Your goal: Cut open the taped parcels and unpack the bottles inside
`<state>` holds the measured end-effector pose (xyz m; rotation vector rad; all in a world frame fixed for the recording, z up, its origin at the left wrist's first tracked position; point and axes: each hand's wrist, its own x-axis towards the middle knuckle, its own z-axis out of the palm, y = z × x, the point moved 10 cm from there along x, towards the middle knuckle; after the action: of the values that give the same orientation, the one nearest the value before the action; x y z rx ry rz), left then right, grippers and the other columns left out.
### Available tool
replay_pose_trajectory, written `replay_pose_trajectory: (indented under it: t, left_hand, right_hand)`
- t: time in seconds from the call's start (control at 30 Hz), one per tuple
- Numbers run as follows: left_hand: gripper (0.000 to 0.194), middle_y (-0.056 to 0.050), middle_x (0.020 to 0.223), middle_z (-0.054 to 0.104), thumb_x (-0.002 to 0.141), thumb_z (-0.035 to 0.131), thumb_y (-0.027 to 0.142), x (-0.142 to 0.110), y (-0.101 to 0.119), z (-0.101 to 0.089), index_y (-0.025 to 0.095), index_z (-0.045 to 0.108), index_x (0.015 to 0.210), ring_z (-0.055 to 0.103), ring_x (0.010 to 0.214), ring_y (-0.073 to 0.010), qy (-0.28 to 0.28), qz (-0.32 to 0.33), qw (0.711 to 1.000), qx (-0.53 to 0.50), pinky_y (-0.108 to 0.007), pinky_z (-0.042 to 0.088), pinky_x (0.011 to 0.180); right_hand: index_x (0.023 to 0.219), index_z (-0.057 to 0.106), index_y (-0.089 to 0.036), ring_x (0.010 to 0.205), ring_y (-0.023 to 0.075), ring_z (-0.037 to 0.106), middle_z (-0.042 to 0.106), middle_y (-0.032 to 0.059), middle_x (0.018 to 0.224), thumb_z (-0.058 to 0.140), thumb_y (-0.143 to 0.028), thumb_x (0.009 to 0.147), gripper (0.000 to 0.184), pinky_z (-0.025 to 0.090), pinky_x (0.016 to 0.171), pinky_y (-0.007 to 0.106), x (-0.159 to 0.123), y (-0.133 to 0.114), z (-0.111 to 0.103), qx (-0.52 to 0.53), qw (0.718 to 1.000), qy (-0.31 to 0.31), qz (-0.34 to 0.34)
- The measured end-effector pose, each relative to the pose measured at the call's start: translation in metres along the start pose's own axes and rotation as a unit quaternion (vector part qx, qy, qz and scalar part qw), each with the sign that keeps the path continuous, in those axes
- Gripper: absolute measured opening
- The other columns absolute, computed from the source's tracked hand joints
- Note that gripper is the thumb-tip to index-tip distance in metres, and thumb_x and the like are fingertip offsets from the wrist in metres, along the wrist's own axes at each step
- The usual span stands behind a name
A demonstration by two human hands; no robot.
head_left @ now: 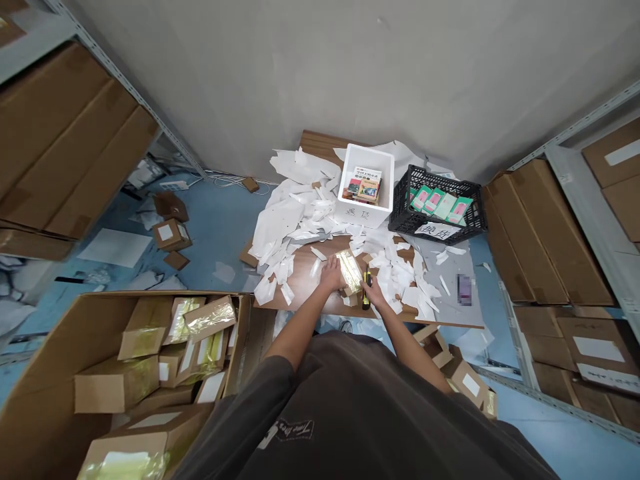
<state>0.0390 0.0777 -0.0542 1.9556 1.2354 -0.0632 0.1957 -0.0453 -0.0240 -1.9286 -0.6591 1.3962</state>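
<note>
A small cardboard box (350, 272) wrapped in shiny clear tape sits slightly tilted over the front of the wooden table (306, 261). My left hand (331, 273) grips its left side, the fingers partly hidden by the box. At the box's right edge, my right hand (371, 291) is closed round a black and yellow utility knife (367, 299). The knife points away from me, and its blade is too small to make out. Torn white paper scraps (393, 270) lie close on the right, with more paper (280, 230) heaped on the left.
A white foam box (364, 212) with small packages and a black crate (437, 230) with green-and-pink packs stand behind. A big open carton (70, 333) of taped boxes is at left front. Opened boxes (465, 380) lie lower right. Shelves of cartons (550, 233) flank the table.
</note>
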Motion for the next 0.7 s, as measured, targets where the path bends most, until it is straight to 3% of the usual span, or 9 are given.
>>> replay_pose_trajectory:
  t: [0.1, 0.23, 0.4, 0.53, 0.7]
  left_hand:
    - [0.146, -0.031, 0.181, 0.004, 0.064, 0.097, 0.053, 0.007, 0.004, 0.004, 0.004, 0.015, 0.174, -0.002, 0.17, -0.0474, -0.015, 0.007, 1.0, 0.025, -0.055, 0.013, 0.137]
    - [0.143, -0.03, 0.181, 0.009, 0.061, 0.099, 0.051, 0.004, 0.001, 0.003, 0.002, 0.022, 0.172, -0.001, 0.17, -0.046, -0.005, 0.046, 0.999, 0.02, -0.05, 0.013, 0.137]
    - [0.142, -0.028, 0.182, 0.009, 0.062, 0.099, 0.048, 0.001, -0.007, 0.0, 0.005, 0.022, 0.173, 0.002, 0.171, -0.0428, 0.012, 0.055, 0.998, -0.019, -0.047, 0.017, 0.137]
    - [0.143, -0.028, 0.182, 0.009, 0.06, 0.101, 0.043, 0.004, -0.008, 0.004, 0.004, 0.022, 0.173, 0.0, 0.171, -0.0436, 0.005, 0.05, 0.998, -0.025, -0.046, 0.015, 0.137]
    - [0.147, -0.029, 0.182, 0.007, 0.058, 0.102, 0.048, 0.007, -0.009, 0.006, 0.005, 0.022, 0.173, 0.0, 0.17, -0.0448, 0.0, 0.044, 0.998, -0.033, -0.048, 0.017, 0.137]
  right_hand:
    - [0.146, 0.057, -0.022, 0.115, 0.0279, 0.072, 0.075, 0.0107, 0.124, 0.059, -0.037, 0.1, 0.048, 0.058, 0.1, 0.038, 0.017, -0.038, 0.0, -0.172, 0.981, 0.046, -0.072]
    - [0.158, 0.053, -0.025, 0.128, 0.0339, 0.068, 0.075, 0.0145, 0.132, 0.061, -0.03, 0.102, 0.057, 0.047, 0.114, 0.044, 0.045, -0.067, 0.036, -0.3, 0.949, 0.017, -0.098]
    - [0.165, 0.048, -0.029, 0.122, 0.0341, 0.071, 0.077, 0.0148, 0.126, 0.066, -0.021, 0.099, 0.069, 0.045, 0.113, 0.046, 0.062, -0.069, 0.065, -0.362, 0.928, -0.02, -0.08]
    - [0.165, 0.046, -0.026, 0.121, 0.0357, 0.071, 0.078, 0.0174, 0.126, 0.063, -0.02, 0.1, 0.068, 0.046, 0.111, 0.047, 0.061, -0.07, 0.066, -0.406, 0.909, -0.025, -0.092]
    - [0.164, 0.048, -0.027, 0.125, 0.0364, 0.07, 0.079, 0.0179, 0.125, 0.071, -0.02, 0.094, 0.074, 0.045, 0.113, 0.049, 0.063, -0.068, 0.062, -0.41, 0.906, -0.03, -0.102]
